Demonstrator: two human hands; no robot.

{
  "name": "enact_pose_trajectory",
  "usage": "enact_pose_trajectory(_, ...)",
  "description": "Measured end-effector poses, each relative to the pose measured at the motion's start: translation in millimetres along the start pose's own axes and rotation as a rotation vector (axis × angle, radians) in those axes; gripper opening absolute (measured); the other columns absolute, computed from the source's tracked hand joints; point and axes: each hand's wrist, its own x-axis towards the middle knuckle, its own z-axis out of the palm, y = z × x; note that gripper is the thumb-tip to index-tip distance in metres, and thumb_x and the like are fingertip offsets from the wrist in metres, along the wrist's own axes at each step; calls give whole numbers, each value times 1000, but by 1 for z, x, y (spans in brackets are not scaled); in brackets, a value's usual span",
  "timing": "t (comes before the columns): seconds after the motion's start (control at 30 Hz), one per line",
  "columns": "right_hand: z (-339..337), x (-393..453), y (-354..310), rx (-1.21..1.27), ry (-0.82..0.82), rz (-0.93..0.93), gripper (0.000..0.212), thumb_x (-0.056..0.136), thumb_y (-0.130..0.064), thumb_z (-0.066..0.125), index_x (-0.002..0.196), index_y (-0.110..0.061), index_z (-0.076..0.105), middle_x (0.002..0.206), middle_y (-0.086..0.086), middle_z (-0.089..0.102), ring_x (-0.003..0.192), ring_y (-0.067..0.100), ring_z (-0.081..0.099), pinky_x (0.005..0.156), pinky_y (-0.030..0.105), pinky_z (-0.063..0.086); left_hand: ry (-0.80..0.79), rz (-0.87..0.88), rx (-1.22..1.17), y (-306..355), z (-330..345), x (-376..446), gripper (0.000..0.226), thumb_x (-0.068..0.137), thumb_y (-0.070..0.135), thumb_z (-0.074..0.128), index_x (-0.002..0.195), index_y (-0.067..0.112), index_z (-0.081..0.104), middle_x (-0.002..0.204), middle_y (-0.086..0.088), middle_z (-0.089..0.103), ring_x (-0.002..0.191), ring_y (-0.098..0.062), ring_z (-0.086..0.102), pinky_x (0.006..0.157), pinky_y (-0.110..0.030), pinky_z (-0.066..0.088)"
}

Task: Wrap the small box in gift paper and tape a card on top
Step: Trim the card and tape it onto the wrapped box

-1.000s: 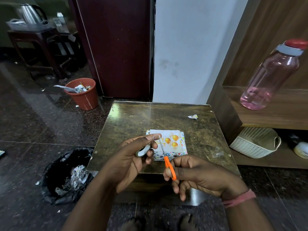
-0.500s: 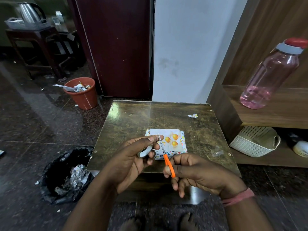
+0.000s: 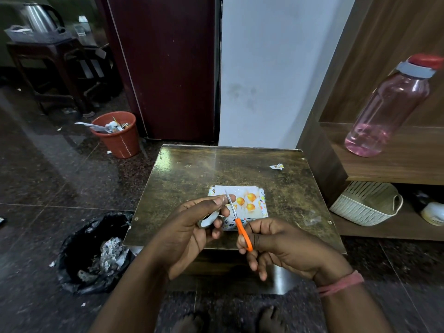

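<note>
The small wrapped box (image 3: pixel 260 210) lies near the front of the small brown table (image 3: pixel 240 169), covered in white patterned paper. A white card with orange balloons (image 3: pixel 247 200) rests on top of it. My left hand (image 3: pixel 189 234) grips a roll of clear tape (image 3: pixel 208 221), thumb and forefinger pinching a short strip drawn out of it. My right hand (image 3: pixel 278 246) holds orange-handled scissors (image 3: pixel 240 227), whose blades point up at the pulled strip, just in front of the box.
A paper scrap (image 3: pixel 276 166) lies at the table's far right. A black rubbish bag (image 3: pixel 93 251) sits on the floor at left, an orange bin (image 3: pixel 116 134) further back. A wooden shelf at right bears a pink bottle (image 3: pixel 389 109) and a white basket (image 3: pixel 367 203).
Both hands stay almost where they were, close together over the table's front edge. The scissor blades remain at the tape strip; the view has shifted slightly.
</note>
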Motion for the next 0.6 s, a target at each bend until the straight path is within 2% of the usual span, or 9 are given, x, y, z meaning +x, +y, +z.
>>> enact_pose_trajectory(0.23,1,2,-1,19,17,-35,10,89,-16,68,85,-7,69,82,10,61,55,14,61,41,24,52,-5,3,16,0,0,0,38,89,20,68,120,0,74,87,-4,62,69,-11,50,57,-22,42)
enact_pose_trajectory(0.43,2,-2,-2,36,2,-30,28,87,-21,74,97,3,63,88,11,63,61,17,61,47,27,55,9,11,-8,0,-1,1,42,85,23,68,119,-1,74,86,-5,63,68,-11,50,56,-22,42)
enact_pose_trajectory(0.6,2,-2,-2,31,23,-26,22,92,-15,70,101,3,61,91,11,63,63,19,61,49,28,55,21,18,-36,-1,-1,1,34,84,20,68,111,2,78,87,-6,64,67,-11,51,55,-21,42)
